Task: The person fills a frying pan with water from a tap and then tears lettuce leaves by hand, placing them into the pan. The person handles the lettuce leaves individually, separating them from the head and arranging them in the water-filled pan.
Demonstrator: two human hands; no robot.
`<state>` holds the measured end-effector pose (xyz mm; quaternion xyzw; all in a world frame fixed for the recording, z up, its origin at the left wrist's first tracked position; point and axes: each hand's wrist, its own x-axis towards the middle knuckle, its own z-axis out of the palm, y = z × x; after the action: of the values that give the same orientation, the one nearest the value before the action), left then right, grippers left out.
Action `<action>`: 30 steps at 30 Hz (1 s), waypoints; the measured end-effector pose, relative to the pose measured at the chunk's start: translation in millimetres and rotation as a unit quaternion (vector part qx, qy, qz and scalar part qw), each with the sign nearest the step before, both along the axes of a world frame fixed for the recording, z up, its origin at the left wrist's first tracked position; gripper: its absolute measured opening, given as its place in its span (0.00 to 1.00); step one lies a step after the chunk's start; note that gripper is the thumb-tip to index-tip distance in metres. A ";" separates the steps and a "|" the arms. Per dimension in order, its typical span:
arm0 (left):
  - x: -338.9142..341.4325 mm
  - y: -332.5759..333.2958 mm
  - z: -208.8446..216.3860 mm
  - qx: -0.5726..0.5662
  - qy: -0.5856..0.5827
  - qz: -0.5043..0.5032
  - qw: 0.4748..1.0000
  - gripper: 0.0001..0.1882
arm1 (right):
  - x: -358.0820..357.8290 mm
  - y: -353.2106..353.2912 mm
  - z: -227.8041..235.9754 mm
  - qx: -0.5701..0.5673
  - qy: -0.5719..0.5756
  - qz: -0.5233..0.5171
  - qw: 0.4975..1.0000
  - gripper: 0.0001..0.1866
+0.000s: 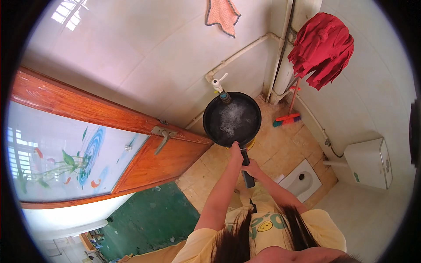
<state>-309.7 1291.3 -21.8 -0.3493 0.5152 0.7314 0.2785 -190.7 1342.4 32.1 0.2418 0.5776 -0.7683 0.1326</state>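
Observation:
A black frying pan (pixel 251 122) is held out under a white-handled wall tap (pixel 218 84). Water foams and splashes in the pan's middle, below the tap's spout. My left hand (pixel 237 150) is closed at the pan's near edge, where the handle begins. Further down, my right hand (pixel 251 167) is wrapped round the black handle, whose end sticks out below it. Part of a yellow object (pixel 252 143) shows beneath the pan; its kind is hidden.
To the left stands an open wooden door (pixel 180 153) with a metal handle (pixel 165 139). A red mop (pixel 322 48) and a broom (pixel 287 119) are in the far right corner. A squat toilet (pixel 302 177) lies at right, near a white cistern (pixel 368 162). A pink cloth (pixel 221 16) hangs above.

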 end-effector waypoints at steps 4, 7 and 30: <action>2.9 4.2 21.3 -0.046 0.004 0.035 0.998 0.16 | 0.7 -3.4 -13.8 -0.004 0.021 -0.001 1.000 0.13; 2.7 4.0 37.2 -0.089 0.000 0.034 0.995 0.16 | 0.0 -12.9 -13.4 0.050 0.025 -0.005 0.998 0.14; -31.0 -33.5 26.3 -0.166 0.115 -0.144 0.969 0.20 | -58.6 164.6 14.4 0.337 0.015 0.347 0.875 0.14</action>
<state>-340.7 1257.8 4.5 -0.2264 0.7025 0.6235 0.2578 -249.2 1506.9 46.5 0.0441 0.8505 -0.4353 0.2921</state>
